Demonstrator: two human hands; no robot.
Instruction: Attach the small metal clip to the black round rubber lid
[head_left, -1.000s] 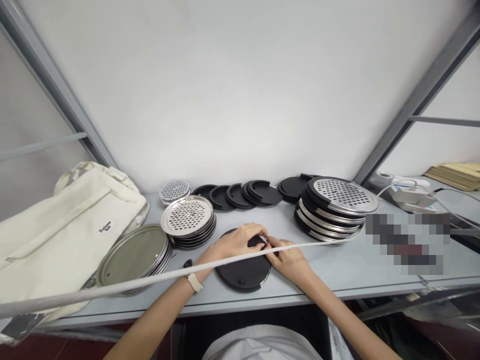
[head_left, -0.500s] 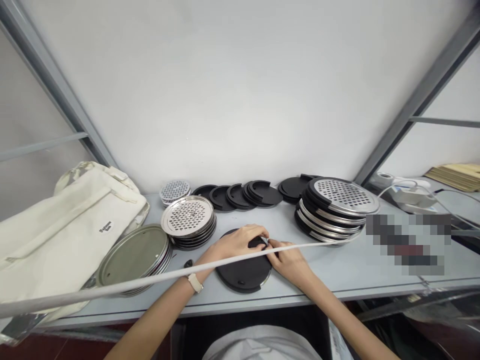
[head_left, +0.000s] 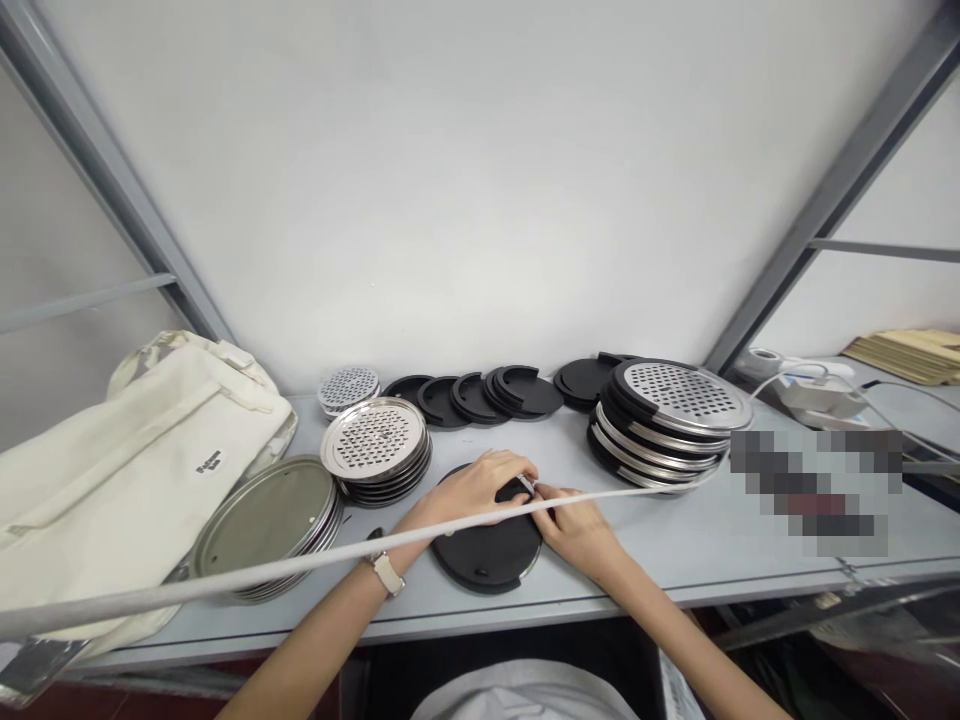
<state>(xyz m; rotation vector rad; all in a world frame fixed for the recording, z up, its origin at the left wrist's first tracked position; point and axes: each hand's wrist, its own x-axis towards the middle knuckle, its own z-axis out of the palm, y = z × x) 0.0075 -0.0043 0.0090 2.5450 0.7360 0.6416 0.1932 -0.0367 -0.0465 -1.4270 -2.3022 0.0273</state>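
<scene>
A black round disc (head_left: pixel 487 555) lies on the grey tabletop in front of me, with a small knob near its front edge. My left hand (head_left: pixel 480 487) rests over its far side, fingers bent and closed on the rim. At the right side of the rim my right hand (head_left: pixel 574 525) pinches with thumb and fingers, its fingertips against those of my left hand. A sliver of shiny metal (head_left: pixel 527 484) shows between the fingertips. The underside of the disc is hidden.
Stacks of perforated metal discs (head_left: pixel 373 438) stand behind left, and perforated discs with black rims (head_left: pixel 679 395) behind right. Black notched discs (head_left: pixel 529 390) line the wall. Olive discs (head_left: pixel 266 520) and a cream bag (head_left: pixel 127 450) lie left. A white cord (head_left: pixel 300 553) crosses in front.
The metal sliver between my fingertips shows more. Both hands stay at the rim of the black disc with nearly the same hold, and the view has tilted slightly.
</scene>
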